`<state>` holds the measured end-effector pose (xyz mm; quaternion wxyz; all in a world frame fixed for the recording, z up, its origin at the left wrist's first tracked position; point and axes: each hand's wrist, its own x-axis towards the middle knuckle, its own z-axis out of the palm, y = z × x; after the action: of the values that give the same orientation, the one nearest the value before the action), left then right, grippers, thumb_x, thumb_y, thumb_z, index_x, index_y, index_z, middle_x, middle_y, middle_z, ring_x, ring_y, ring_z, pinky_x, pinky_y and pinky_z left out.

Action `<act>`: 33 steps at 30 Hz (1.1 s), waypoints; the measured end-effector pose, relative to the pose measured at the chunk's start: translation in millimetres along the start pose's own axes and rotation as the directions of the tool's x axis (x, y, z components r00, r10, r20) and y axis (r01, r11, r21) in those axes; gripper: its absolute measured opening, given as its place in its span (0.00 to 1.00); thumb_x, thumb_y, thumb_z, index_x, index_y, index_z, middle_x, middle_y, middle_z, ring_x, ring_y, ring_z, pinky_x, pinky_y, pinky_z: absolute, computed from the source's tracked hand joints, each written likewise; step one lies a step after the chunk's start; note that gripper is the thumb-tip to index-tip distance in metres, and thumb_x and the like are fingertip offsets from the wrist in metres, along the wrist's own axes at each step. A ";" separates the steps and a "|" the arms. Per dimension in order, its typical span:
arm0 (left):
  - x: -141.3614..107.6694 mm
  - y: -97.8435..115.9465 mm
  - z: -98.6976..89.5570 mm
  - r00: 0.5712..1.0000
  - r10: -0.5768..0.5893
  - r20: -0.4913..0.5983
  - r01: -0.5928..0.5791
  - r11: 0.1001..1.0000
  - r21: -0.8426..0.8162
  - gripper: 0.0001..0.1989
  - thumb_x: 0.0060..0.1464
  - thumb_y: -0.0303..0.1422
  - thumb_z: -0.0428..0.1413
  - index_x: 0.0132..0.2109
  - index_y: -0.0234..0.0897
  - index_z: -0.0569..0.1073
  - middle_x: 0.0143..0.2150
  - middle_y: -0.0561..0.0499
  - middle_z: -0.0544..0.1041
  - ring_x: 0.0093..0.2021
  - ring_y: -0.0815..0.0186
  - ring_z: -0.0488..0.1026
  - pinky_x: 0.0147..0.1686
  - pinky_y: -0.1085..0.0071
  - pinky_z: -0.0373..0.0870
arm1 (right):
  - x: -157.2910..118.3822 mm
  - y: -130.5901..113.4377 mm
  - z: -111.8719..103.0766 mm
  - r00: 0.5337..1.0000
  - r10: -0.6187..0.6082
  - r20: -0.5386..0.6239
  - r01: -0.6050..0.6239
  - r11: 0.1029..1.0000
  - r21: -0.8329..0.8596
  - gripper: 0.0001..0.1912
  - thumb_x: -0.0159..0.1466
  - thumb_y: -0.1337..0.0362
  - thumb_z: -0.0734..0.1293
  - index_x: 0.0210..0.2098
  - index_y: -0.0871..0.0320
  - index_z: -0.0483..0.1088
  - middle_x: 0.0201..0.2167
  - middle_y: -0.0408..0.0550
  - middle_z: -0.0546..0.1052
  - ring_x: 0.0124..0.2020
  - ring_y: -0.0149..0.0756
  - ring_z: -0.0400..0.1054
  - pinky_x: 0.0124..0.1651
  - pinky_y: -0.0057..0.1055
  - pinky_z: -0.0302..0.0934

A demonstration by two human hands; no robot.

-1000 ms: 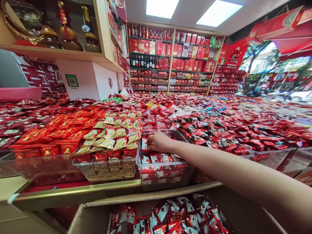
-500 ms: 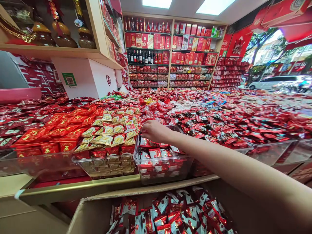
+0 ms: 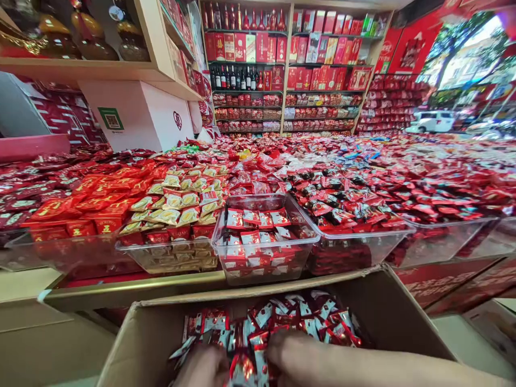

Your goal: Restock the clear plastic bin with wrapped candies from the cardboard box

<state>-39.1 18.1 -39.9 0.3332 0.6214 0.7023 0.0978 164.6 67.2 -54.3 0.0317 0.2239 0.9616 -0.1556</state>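
Observation:
Both hands are down inside a cardboard box (image 3: 121, 344) filled with small red-and-white wrapped candies (image 3: 262, 317). My left hand (image 3: 205, 363) is at the bottom of the view, touching the packets, blurred. To its right, my right hand (image 3: 288, 349) reaches among the same candies, its fingertips sunk between them. A few packets show between the two hands. Whether either hand grips any cannot be made out. Behind the box, a clear plastic bin (image 3: 262, 266) holds rows of similar red-and-white candies (image 3: 258, 220), stacked below its rim at the front.
Neighbouring clear bins hold gold-and-red durian packets (image 3: 177, 209), bright red packets (image 3: 100, 201) and dark red ones (image 3: 342, 201). A brass-coloured counter edge (image 3: 141, 287) runs behind the box. Shelves (image 3: 287, 70) of bottles and red boxes stand at the back.
My right hand has moved from the clear bin down into the cardboard box. My left hand has come into view there. The view has tilted down, showing more of the box.

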 end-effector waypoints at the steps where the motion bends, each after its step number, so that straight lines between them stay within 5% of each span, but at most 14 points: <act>1: 2.7 -0.5 -2.4 1.000 0.002 -0.022 -0.004 0.997 -0.081 0.07 0.48 0.32 0.53 0.26 0.34 0.70 0.24 0.53 0.72 0.29 0.65 0.70 0.33 0.66 0.65 | -0.3 2.4 0.5 0.998 0.068 0.002 -0.067 0.987 0.144 0.13 0.53 0.61 0.63 0.36 0.62 0.67 0.32 0.51 0.71 0.34 0.36 0.65 0.32 0.27 0.57; 3: 5.2 0.2 -5.0 0.997 -0.005 -0.075 -0.015 0.962 -0.274 0.08 0.48 0.36 0.51 0.27 0.35 0.69 0.25 0.53 0.72 0.29 0.65 0.69 0.32 0.69 0.64 | 1.6 1.9 -6.6 0.983 0.182 0.004 -0.158 0.845 0.511 0.19 0.52 0.60 0.64 0.43 0.61 0.64 0.34 0.50 0.71 0.35 0.35 0.64 0.34 0.27 0.57; 6: 1.6 5.7 -3.2 0.996 -0.036 -0.082 -0.013 0.848 -0.529 0.13 0.46 0.42 0.51 0.29 0.36 0.67 0.24 0.54 0.72 0.24 0.68 0.67 0.26 0.73 0.63 | 9.8 -6.3 -16.7 0.965 0.257 0.053 -0.156 0.396 0.905 0.25 0.50 0.58 0.66 0.46 0.62 0.61 0.29 0.45 0.70 0.27 0.27 0.62 0.28 0.22 0.56; 8: -3.1 10.3 0.4 0.997 -0.042 -0.068 -0.011 0.769 -0.639 0.13 0.44 0.42 0.53 0.29 0.35 0.68 0.22 0.55 0.71 0.23 0.69 0.66 0.25 0.74 0.62 | 14.7 -12.2 -16.4 0.956 0.284 0.070 -0.133 0.207 0.969 0.22 0.49 0.56 0.67 0.39 0.63 0.65 0.22 0.40 0.67 0.21 0.22 0.56 0.22 0.20 0.51; 13: -7.5 14.3 8.7 0.998 -0.038 -0.056 -0.019 0.639 -0.769 0.11 0.44 0.40 0.55 0.28 0.35 0.68 0.22 0.56 0.70 0.23 0.72 0.64 0.25 0.76 0.61 | 15.3 -15.6 -9.4 0.934 0.339 0.117 -0.123 -0.005 0.992 0.22 0.45 0.49 0.67 0.28 0.63 0.65 0.18 0.39 0.66 0.17 0.22 0.57 0.21 0.22 0.52; 17: -5.9 12.4 11.0 0.999 -0.038 -0.033 -0.005 0.587 -0.809 0.12 0.44 0.41 0.55 0.29 0.35 0.68 0.23 0.56 0.71 0.24 0.70 0.65 0.27 0.73 0.63 | 13.6 -13.7 -10.9 0.915 0.387 0.112 -0.119 -0.007 0.993 0.20 0.46 0.51 0.67 0.25 0.63 0.65 0.17 0.39 0.66 0.16 0.23 0.58 0.21 0.24 0.53; 24: -6.8 13.8 3.6 0.990 0.022 -0.142 -0.122 0.658 -0.743 0.07 0.44 0.36 0.57 0.32 0.38 0.73 0.31 0.55 0.74 0.35 0.67 0.67 0.38 0.75 0.61 | 10.4 -20.0 -23.8 0.887 0.441 -0.139 -0.024 0.345 0.938 0.12 0.55 0.59 0.62 0.28 0.63 0.69 0.24 0.45 0.71 0.26 0.28 0.61 0.32 0.26 0.56; 27: -7.6 12.4 3.3 0.990 0.103 -0.099 -0.142 0.676 -0.723 0.10 0.42 0.36 0.58 0.35 0.39 0.74 0.34 0.52 0.76 0.37 0.63 0.69 0.39 0.73 0.63 | 7.9 -27.5 -27.8 0.877 0.436 -0.201 -0.014 0.442 0.897 0.10 0.56 0.61 0.61 0.27 0.62 0.69 0.24 0.45 0.71 0.27 0.29 0.62 0.32 0.25 0.57; 33: -9.6 7.7 6.4 0.985 0.106 -0.135 -0.171 0.568 -0.805 0.07 0.38 0.37 0.60 0.25 0.38 0.77 0.25 0.52 0.76 0.29 0.65 0.69 0.31 0.74 0.65 | 7.8 -34.4 -20.8 0.911 0.401 -0.092 -0.030 0.289 0.957 0.14 0.50 0.60 0.66 0.33 0.60 0.62 0.20 0.38 0.65 0.20 0.23 0.57 0.22 0.20 0.53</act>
<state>-29.0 9.0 -37.2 0.5469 0.4484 0.5397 0.4566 142.7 47.8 -25.8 -0.2375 0.3513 0.6404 -0.6404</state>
